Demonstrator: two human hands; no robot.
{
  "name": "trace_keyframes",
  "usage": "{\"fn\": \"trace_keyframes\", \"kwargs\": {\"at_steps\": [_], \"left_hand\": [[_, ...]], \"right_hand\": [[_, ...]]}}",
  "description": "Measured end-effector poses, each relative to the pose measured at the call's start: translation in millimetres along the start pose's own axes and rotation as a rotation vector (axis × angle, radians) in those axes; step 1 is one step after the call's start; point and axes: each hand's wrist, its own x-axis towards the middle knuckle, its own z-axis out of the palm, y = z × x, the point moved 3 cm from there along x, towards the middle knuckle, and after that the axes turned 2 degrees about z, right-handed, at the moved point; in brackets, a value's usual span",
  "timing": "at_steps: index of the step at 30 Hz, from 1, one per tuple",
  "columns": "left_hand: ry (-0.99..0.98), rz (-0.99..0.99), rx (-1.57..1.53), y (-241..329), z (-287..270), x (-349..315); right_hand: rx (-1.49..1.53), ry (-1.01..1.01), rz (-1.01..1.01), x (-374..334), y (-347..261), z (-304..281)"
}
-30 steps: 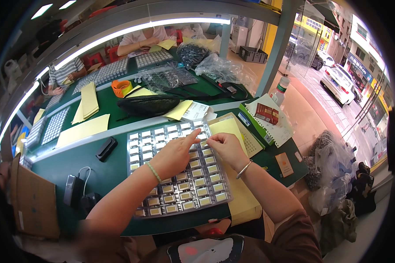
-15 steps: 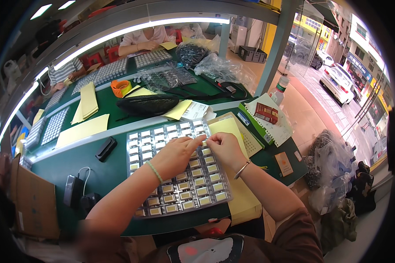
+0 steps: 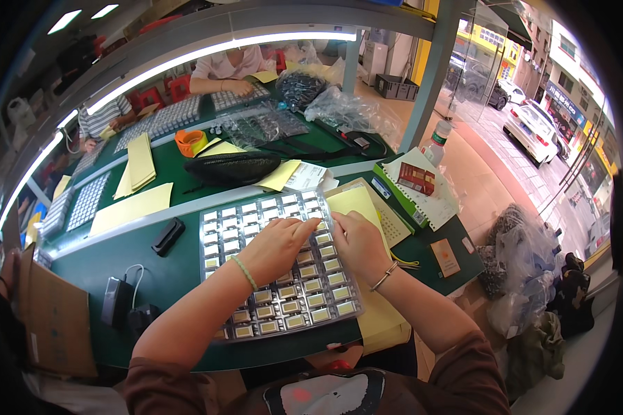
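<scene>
A clear plastic tray [image 3: 360, 308] lies on the green table, its rows of pockets filled with small rectangular silver pieces. Those at the front show a yellowish face; the far ones look whiter. My left hand [image 3: 278, 243], a beaded bracelet on its wrist, is over the middle of the tray with its fingers pressed together and pointing right. Close beside it, at the tray's right edge, my right hand [image 3: 359, 240] is closed, thumb against curled fingers. Whatever is between the fingers of either hand is hidden or too small to name.
Yellow paper sheets [image 3: 387, 319] lie under the tray's right side. A black pouch [image 3: 232, 169] and orange tape [image 3: 189, 142] are beyond it. A black adapter [image 3: 116, 300] and cardboard box [image 3: 59, 315] stand left. Across the table, a person [image 3: 232, 66] works at another tray.
My right hand has shifted slightly right and down, its fingers now more curled in. My left hand has stayed nearly still. The person across has moved a hand over their tray.
</scene>
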Motion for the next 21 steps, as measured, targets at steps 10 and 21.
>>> {"fn": "trace_keyframes", "kwargs": {"at_steps": [10,21], "left_hand": [[0.023,0.127,0.122,5.1,-3.5,0.9],[0.093,0.065,0.005,43.9,-15.8,-9.3]], "right_hand": [[-0.037,-0.097,-0.041,-2.1,1.5,-19.2],[0.022,0.030,0.139,-175.3,68.7,-98.5]]}}
